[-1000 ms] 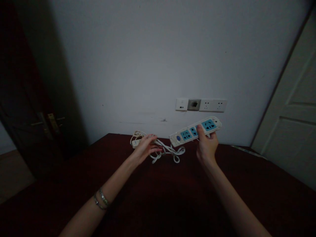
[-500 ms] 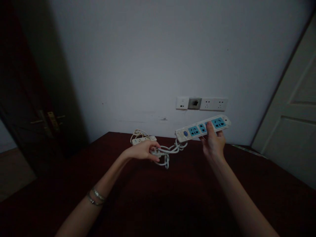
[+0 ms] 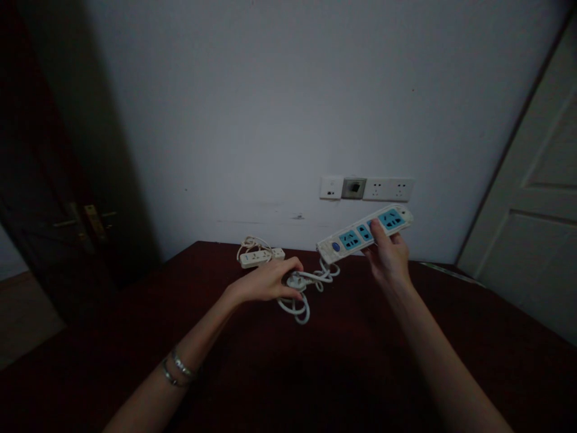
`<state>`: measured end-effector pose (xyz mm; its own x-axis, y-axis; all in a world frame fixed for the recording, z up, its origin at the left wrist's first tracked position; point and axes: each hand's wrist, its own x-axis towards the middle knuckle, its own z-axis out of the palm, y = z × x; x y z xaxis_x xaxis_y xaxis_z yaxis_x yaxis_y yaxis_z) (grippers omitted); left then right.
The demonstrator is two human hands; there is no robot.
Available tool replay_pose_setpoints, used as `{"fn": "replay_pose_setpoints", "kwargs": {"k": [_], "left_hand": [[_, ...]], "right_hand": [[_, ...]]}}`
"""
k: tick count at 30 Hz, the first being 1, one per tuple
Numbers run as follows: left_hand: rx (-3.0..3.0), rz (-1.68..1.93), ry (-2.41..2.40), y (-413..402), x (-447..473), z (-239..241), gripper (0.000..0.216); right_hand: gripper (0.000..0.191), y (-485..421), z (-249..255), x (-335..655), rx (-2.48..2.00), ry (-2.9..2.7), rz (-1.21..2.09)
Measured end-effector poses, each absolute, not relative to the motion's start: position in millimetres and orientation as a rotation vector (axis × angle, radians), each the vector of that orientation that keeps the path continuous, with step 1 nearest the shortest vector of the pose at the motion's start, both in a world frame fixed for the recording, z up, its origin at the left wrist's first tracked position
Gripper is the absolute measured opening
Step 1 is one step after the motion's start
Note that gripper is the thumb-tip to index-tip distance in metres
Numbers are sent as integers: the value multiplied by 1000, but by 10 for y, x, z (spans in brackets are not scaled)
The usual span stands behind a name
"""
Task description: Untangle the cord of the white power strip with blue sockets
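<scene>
holding the power strip [image 3: 365, 233] aloft, the right hand [image 3: 388, 258] grip is closed, the left hand [image 3: 269, 280] clutches its cord [image 3: 306, 282].

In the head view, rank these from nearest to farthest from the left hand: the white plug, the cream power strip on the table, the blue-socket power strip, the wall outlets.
1. White plug: gripped in the left hand.
2. Cream power strip: lying on the table just behind that hand.
3. Blue-socket power strip: off to the right, held up by the right hand.
4. Wall outlets: on the wall, up and right.
</scene>
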<state>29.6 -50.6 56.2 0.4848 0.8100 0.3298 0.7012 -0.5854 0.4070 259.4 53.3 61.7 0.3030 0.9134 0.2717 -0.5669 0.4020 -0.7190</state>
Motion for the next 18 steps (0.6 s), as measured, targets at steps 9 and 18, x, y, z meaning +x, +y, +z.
{"fn": "replay_pose_setpoints", "kwargs": {"k": [9,18], "left_hand": [[2409,985,1294,-349,307,404,25],[2277,1141,1283,-272,177,403,22]], "right_hand": [[45,486,586,2459,-546,-903,937],[35,586,532,2516,-498,-713,997]]}}
